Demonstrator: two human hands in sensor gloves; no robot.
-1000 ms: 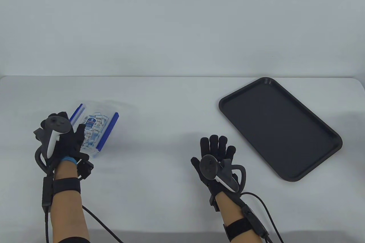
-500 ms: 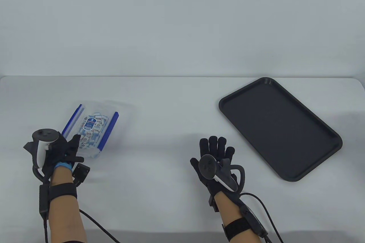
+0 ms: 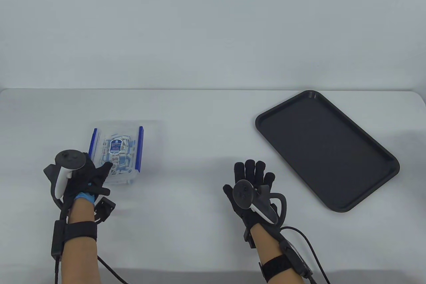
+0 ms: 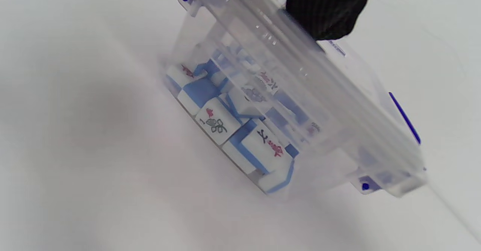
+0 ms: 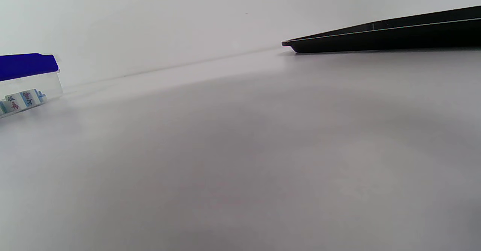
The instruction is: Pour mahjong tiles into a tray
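A clear plastic box with blue side latches and a lid lies on the table at the left, full of white-and-blue mahjong tiles. My left hand grips the box's near end, with gloved fingers on the lid. In the left wrist view the box looks tilted, with the tiles heaped at its low side. The black tray lies empty at the right. My right hand rests flat on the table between box and tray, fingers spread, holding nothing.
The white table's far edge meets a plain wall. In the right wrist view the box sits at the left and the tray's rim at the upper right. Cables trail from both wrists at the front edge.
My left hand slid back onto the box's near end and turned the box, which now lies almost square to the table edge and slightly farther right. The right hand has not moved.
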